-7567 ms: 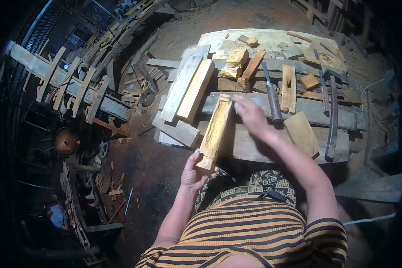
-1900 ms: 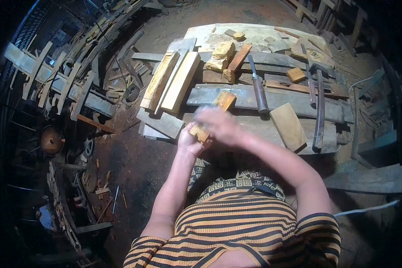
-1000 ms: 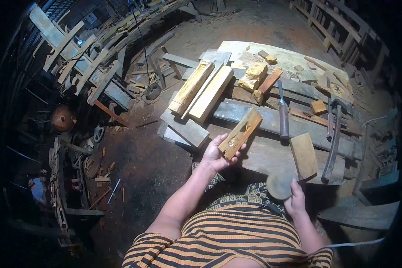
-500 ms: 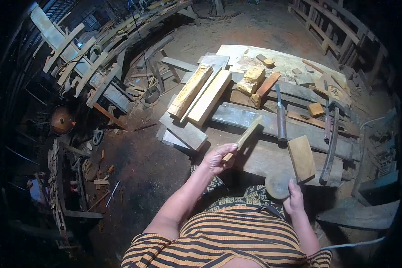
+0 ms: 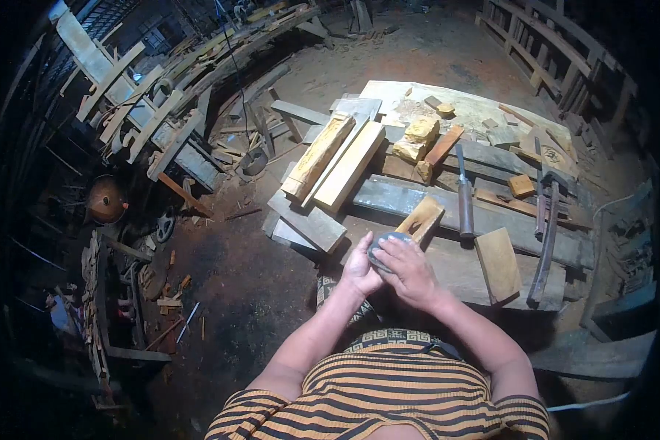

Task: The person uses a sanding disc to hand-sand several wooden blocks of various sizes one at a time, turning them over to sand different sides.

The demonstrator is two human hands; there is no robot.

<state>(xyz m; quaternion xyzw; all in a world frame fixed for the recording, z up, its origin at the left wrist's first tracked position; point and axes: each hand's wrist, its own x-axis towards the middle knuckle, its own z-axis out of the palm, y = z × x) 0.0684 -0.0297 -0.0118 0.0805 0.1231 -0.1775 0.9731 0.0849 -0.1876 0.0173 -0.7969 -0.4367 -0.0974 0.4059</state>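
My left hand grips the near end of a short wooden block that points away from me over the plank bench. My right hand presses a round grey disc against the block's near end, just beside my left fingers. Both hands meet in front of my striped shirt.
On the bench lie a chisel with a dark handle, a flat wooden slab, a long curved tool, two pale long blocks and yellow offcuts. Timber scraps and frames crowd the dirt floor to the left.
My right hand has lifted the grey disc from the bench edge at the right and brought it onto the block in my left hand. The block has turned its flat face up.
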